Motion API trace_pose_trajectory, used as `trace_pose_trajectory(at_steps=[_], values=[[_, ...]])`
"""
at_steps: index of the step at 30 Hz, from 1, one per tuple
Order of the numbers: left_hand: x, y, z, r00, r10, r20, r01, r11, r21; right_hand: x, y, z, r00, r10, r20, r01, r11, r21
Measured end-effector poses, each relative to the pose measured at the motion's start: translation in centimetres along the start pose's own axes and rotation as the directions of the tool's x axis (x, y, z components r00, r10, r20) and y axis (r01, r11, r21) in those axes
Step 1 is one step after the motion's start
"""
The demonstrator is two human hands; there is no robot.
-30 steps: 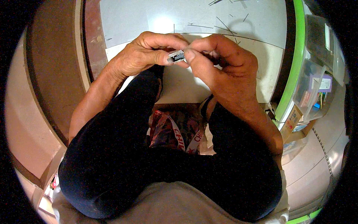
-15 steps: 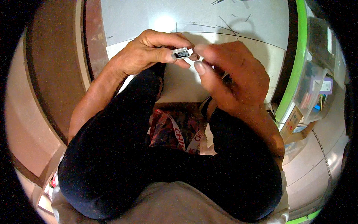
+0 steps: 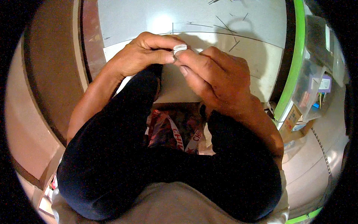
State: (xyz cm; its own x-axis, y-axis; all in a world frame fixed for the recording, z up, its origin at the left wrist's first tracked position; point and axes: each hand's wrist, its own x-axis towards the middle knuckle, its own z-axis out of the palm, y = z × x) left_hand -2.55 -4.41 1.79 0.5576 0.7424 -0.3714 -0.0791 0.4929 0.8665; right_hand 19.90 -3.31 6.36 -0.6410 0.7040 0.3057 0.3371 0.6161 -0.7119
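My left hand [image 3: 147, 50] holds a small pencil lead case between thumb and fingers, over the white table. Most of the case is hidden by the fingers. At its end, facing me, sits a white cap [image 3: 180, 47]. My right hand [image 3: 220, 72] is closed against the same end, with its thumb and index finger at the cap. The two hands meet there. Several thin dark leads [image 3: 223, 24] lie scattered on the table beyond my hands.
A white tabletop [image 3: 126, 18] stretches out ahead. On the right stand a green edge [image 3: 289, 67] and clear plastic bins [image 3: 311, 80] with small items. A patterned red and dark bag [image 3: 162, 130] lies between my legs, under the table's near edge.
The white cap, held apart in my right fingers before, is now on the open end where the packed lead tips showed. My right hand has moved left to meet my left hand.
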Motion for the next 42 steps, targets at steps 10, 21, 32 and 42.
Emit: trace_pose_trajectory(at_steps=[10, 21, 32, 42], values=[[-1.0, -0.4, 0.2, 0.999, -0.011, -0.044, 0.006, 0.992, -0.127, -0.8, 2.3, -0.4, 0.921, 0.390, -0.015, -0.388, 0.911, -0.138], [-0.5, -1.0, -0.3, 0.996, -0.068, -0.062, 0.064, 0.996, -0.062, -6.8, 20.3, 2.6, 0.873, 0.487, 0.028, -0.371, 0.701, -0.609], [-0.3, -0.7, -0.2, 0.996, -0.065, -0.053, 0.062, 0.996, -0.058, -6.4, 20.9, 3.0, 0.901, 0.420, 0.111, -0.250, 0.710, -0.658], [0.1, -0.5, -0.3, 0.999, -0.048, -0.026, 0.046, 0.997, -0.067, -5.6, 16.7, -0.3, 0.651, 0.757, -0.050, -0.754, 0.653, 0.066]])
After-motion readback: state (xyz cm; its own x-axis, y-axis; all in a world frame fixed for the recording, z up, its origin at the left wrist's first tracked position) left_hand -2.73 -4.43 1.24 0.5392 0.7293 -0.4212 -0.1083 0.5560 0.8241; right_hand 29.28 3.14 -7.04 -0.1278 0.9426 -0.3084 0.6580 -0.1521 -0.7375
